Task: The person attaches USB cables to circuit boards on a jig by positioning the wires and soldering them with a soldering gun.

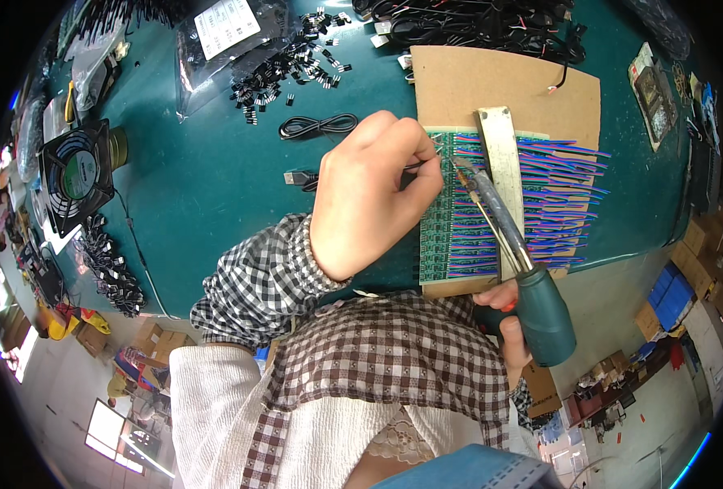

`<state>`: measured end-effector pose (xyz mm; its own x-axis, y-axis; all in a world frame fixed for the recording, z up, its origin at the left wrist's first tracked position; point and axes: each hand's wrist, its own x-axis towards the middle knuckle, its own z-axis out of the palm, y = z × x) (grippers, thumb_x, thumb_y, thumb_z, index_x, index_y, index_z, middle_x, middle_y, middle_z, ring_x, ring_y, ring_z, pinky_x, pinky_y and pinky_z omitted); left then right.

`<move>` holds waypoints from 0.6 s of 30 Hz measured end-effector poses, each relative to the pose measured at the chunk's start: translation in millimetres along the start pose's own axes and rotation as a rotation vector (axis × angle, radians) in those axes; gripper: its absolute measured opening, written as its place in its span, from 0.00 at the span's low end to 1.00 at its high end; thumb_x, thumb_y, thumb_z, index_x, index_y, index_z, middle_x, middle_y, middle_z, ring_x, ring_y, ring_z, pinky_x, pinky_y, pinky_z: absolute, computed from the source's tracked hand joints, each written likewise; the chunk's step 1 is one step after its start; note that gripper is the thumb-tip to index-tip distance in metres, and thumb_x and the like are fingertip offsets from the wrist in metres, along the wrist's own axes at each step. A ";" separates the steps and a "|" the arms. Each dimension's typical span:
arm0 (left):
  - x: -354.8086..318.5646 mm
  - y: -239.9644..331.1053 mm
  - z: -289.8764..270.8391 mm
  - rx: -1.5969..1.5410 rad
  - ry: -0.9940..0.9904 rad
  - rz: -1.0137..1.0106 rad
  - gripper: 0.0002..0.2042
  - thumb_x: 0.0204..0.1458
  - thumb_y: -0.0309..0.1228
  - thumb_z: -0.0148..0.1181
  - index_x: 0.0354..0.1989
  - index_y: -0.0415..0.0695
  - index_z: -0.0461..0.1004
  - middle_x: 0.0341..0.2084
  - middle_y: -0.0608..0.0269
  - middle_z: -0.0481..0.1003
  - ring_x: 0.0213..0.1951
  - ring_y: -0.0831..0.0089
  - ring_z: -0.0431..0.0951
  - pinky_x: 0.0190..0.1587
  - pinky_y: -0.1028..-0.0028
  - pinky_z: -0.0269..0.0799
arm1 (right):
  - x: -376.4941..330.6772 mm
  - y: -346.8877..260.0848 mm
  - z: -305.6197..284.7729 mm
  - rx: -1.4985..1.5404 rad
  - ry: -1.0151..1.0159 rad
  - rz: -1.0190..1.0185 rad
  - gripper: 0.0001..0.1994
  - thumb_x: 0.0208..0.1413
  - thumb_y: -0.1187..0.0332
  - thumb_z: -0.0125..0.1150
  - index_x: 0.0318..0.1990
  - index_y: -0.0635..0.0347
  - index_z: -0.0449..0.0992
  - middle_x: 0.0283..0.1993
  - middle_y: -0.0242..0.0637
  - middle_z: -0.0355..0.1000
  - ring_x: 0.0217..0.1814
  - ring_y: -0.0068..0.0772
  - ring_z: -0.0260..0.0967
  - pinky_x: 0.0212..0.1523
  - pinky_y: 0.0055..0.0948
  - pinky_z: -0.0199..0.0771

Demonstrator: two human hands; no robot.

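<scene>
My left hand was pinched closed, thumb against forefinger, on a thin black plastic-sheathed cable, just beside the left edge of the panel of small green circuit boards. My right hand, half hidden, was wrapped around the dark green bulbous handle of a soldering iron; its tip sat close over the boards, though I couldn't tell whether it touched. I judged the cable light and limp, likely to swing unless gripped close to its end. The iron would be heavier and rigid, safe to hold only by that handle, since the metal shaft was probably hot. The boards seemed stiff but fragile, best steadied by their edges or by the flat pale metal bar lying across the thin blue-and-pink wires, which looked soft and easily bent.
</scene>
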<state>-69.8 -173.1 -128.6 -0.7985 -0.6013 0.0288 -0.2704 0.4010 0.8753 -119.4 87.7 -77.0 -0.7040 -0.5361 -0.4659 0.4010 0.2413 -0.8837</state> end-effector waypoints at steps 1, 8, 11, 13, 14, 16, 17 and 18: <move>0.0 0.1 0.1 0.001 0.003 0.006 0.06 0.48 0.19 0.69 0.30 0.41 0.77 0.24 0.70 0.72 0.22 0.86 0.66 0.23 0.82 0.63 | -0.2 0.4 -0.6 -0.011 -0.002 0.002 0.26 0.55 0.58 0.76 0.50 0.69 0.70 0.42 0.45 0.77 0.47 0.42 0.79 0.53 0.41 0.81; 1.3 1.9 -1.2 0.024 -0.011 0.010 0.06 0.48 0.19 0.69 0.30 0.42 0.77 0.23 0.70 0.71 0.21 0.85 0.66 0.23 0.82 0.63 | 5.4 3.8 -3.3 -0.073 -0.043 -0.103 0.24 0.55 0.63 0.76 0.49 0.73 0.71 0.39 0.48 0.79 0.43 0.44 0.81 0.49 0.40 0.84; 1.8 2.4 -1.7 0.036 -0.015 0.013 0.06 0.47 0.19 0.68 0.29 0.42 0.77 0.23 0.70 0.71 0.21 0.85 0.66 0.23 0.81 0.63 | 6.2 3.2 -2.0 -0.073 -0.039 -0.114 0.22 0.55 0.65 0.75 0.48 0.73 0.73 0.38 0.48 0.79 0.42 0.43 0.82 0.49 0.40 0.84; 1.9 2.6 -1.8 0.046 -0.013 0.015 0.06 0.47 0.19 0.68 0.29 0.42 0.76 0.23 0.70 0.71 0.21 0.85 0.66 0.23 0.81 0.63 | 5.6 3.1 0.4 -0.046 -0.015 -0.108 0.21 0.55 0.65 0.75 0.47 0.73 0.74 0.38 0.48 0.80 0.42 0.43 0.82 0.49 0.40 0.84; 1.9 2.7 -1.8 0.037 -0.013 0.014 0.06 0.47 0.19 0.68 0.29 0.42 0.76 0.23 0.70 0.71 0.21 0.85 0.66 0.23 0.81 0.63 | 5.0 3.1 1.7 -0.033 0.001 -0.104 0.21 0.55 0.65 0.75 0.47 0.73 0.74 0.38 0.47 0.80 0.42 0.42 0.82 0.49 0.39 0.84; 1.9 2.7 -1.5 0.046 -0.011 0.018 0.06 0.47 0.19 0.68 0.29 0.42 0.76 0.23 0.70 0.71 0.21 0.85 0.66 0.23 0.81 0.62 | 5.7 2.9 2.2 -0.040 0.002 -0.108 0.21 0.55 0.64 0.75 0.47 0.72 0.75 0.37 0.47 0.80 0.42 0.42 0.82 0.49 0.39 0.83; 2.0 2.7 -1.4 0.036 -0.013 0.014 0.06 0.47 0.19 0.68 0.29 0.42 0.77 0.23 0.70 0.70 0.21 0.85 0.66 0.23 0.81 0.62 | 6.7 2.8 1.6 -0.061 -0.012 -0.118 0.21 0.54 0.64 0.75 0.47 0.72 0.75 0.37 0.46 0.80 0.42 0.41 0.82 0.49 0.38 0.83; 2.0 2.7 -1.4 0.036 -0.015 0.011 0.06 0.47 0.19 0.68 0.29 0.42 0.77 0.23 0.70 0.70 0.21 0.85 0.65 0.23 0.81 0.62 | 7.5 2.6 0.9 -0.077 -0.020 -0.133 0.21 0.54 0.64 0.75 0.47 0.72 0.75 0.37 0.46 0.80 0.42 0.41 0.82 0.49 0.38 0.83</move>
<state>-71.3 -174.1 -125.5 -0.8093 -0.5866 0.0314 -0.2800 0.4322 0.8572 -123.1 83.6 -82.8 -0.7355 -0.5836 -0.3441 0.2583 0.2280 -0.9388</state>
